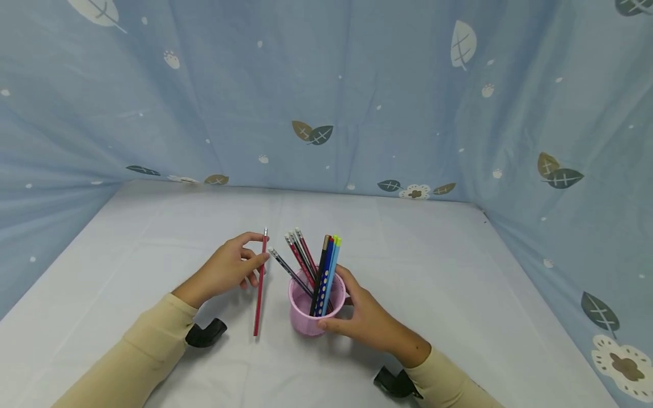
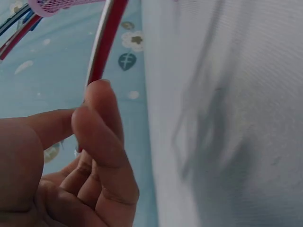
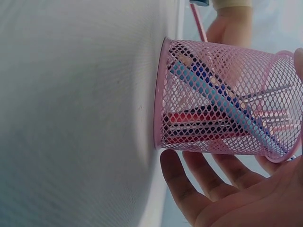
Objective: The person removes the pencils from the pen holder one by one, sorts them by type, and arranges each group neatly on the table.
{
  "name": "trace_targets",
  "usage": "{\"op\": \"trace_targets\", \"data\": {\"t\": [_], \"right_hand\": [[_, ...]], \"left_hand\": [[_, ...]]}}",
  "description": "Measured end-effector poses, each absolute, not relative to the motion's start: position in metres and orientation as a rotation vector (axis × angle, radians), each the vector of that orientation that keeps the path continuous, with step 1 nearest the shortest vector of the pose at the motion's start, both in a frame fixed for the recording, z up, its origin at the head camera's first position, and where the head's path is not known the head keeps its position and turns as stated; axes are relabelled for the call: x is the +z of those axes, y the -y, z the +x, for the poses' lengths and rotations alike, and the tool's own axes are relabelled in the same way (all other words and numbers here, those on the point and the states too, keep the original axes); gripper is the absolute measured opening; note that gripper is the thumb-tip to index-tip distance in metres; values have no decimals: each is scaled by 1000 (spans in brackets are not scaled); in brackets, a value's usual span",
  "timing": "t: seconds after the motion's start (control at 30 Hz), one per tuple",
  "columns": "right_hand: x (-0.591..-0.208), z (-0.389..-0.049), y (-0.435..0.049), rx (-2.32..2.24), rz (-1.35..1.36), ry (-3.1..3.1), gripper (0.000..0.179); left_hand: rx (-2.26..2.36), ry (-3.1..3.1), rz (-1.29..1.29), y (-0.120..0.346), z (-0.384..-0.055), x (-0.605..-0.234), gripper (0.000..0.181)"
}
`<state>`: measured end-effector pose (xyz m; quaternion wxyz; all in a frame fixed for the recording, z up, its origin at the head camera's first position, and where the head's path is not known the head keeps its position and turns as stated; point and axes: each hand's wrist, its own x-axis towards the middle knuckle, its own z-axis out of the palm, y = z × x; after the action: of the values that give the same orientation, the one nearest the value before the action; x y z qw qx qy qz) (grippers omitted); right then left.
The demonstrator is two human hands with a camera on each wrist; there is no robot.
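From here I see the two hands apart, the cup between them. The left hand (image 1: 232, 266) pinches a red pencil (image 1: 258, 309) between thumb and fingers nearer its far end, the rest pointing towards the near side; whether its near tip touches the table (image 1: 433, 255) I can't tell. That pencil is just left of the pink mesh cup (image 1: 304, 326), outside it. The right hand (image 1: 374, 323) holds the cup from the right, thumb on the near side. Inside, a dark pencil (image 1: 288, 272) leans left, its end close to the left thumb, and a light blue pencil (image 1: 333, 277) leans right.
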<state>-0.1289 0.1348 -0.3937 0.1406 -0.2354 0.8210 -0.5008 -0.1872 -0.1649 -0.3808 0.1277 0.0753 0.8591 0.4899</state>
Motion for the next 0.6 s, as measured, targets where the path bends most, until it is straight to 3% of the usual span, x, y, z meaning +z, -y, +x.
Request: {"op": "trace_targets", "data": {"t": [0.6], "right_hand": [[-395, -128, -136, -1449, -668, -2358, 94]], "left_hand": [[1406, -2463, 246, 160, -185, -394, 52]]}}
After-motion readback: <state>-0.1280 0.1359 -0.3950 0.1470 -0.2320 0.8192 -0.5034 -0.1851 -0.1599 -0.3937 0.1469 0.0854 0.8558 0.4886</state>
